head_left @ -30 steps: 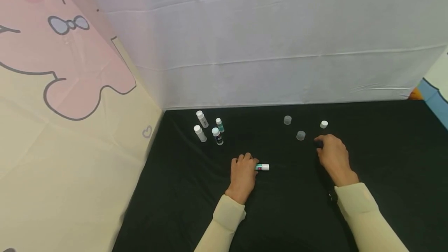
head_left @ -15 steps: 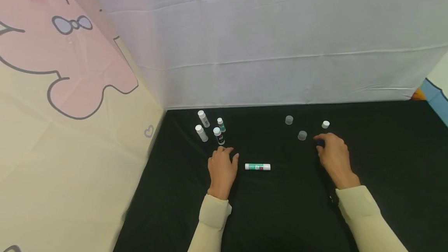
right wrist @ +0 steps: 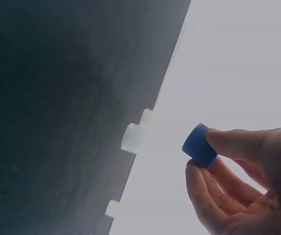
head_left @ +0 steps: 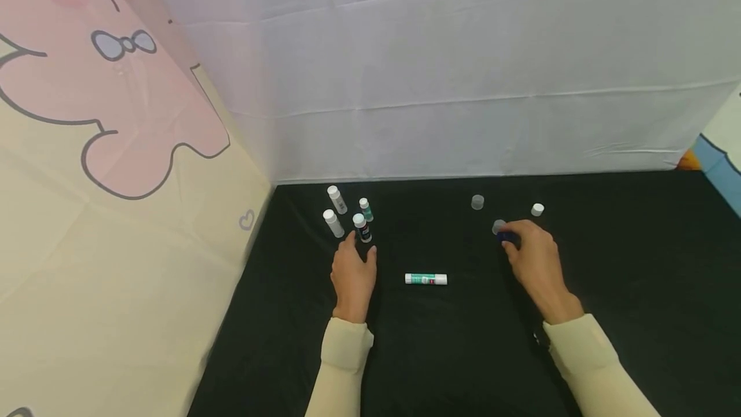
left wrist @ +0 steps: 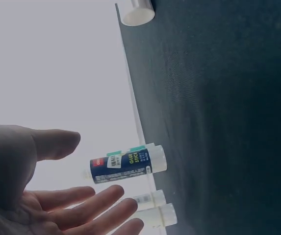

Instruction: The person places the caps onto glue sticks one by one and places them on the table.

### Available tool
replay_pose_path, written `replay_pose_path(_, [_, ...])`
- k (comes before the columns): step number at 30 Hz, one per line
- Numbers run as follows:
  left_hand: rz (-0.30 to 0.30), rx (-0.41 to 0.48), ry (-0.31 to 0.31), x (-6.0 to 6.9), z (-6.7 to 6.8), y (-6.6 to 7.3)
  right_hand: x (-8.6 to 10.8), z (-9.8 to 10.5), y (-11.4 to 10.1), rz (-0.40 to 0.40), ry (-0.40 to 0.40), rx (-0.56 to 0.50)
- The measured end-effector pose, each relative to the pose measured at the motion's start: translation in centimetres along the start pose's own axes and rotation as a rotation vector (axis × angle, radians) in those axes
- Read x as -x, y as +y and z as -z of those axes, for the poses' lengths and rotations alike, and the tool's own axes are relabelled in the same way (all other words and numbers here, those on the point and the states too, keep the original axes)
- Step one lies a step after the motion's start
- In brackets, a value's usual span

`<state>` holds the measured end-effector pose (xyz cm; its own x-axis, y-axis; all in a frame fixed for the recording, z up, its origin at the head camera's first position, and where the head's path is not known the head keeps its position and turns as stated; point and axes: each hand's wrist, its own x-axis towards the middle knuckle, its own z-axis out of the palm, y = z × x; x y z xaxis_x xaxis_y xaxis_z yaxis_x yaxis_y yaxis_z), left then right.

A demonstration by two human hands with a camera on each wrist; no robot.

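My left hand [head_left: 352, 282], fingers extended and thumb spread, reaches toward a navy glue stick [head_left: 363, 230] standing on the black cloth. In the left wrist view, that navy glue stick [left wrist: 123, 165] stands between thumb and fingers, and contact with it cannot be made out. My right hand [head_left: 535, 264] pinches a small blue cap [right wrist: 200, 146] between thumb and fingers, close to a clear cap [head_left: 497, 226]. A white and green glue stick [head_left: 426, 279] lies on its side between my hands.
Beside the navy stick stand two white glue sticks [head_left: 333, 224] and a small green one [head_left: 366, 209]. Another clear cap [head_left: 477, 202] and a white cap [head_left: 538, 210] sit farther back on the right. A white cloth wall [head_left: 405, 140] borders the table's far edge.
My left hand has let go of the white and green glue stick and moved left to the navy one. My right hand has moved slightly left with the blue cap.
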<state>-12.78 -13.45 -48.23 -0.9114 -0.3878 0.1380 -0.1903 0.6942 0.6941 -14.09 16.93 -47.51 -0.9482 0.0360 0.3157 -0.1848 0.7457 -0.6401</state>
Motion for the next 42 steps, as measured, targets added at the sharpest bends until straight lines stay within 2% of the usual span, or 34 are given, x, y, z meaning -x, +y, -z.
replay_pose_path(5, [0.02,0.046,-0.006,-0.7,-0.3,-0.1,0.2,0.0,-1.1,0.016,0.008,-0.018])
replay_pose_path(13, [0.01,0.074,0.02,-1.9,-1.1,-0.6,0.4,-0.3,-2.5,0.064,0.03,-0.034])
replay_pose_path(21, [0.024,0.099,0.018,-3.0,-1.5,-1.0,0.6,-0.3,-3.5,0.049,-0.011,-0.043])
replay_pose_path(35, [-0.017,0.091,0.035,-4.1,-1.7,-0.3,0.6,-0.4,-3.8,0.079,-0.006,-0.05])
replay_pose_path(42, [0.007,0.079,0.047,-4.5,-2.1,-0.7,0.9,-0.4,-3.9,0.08,-0.015,-0.044])
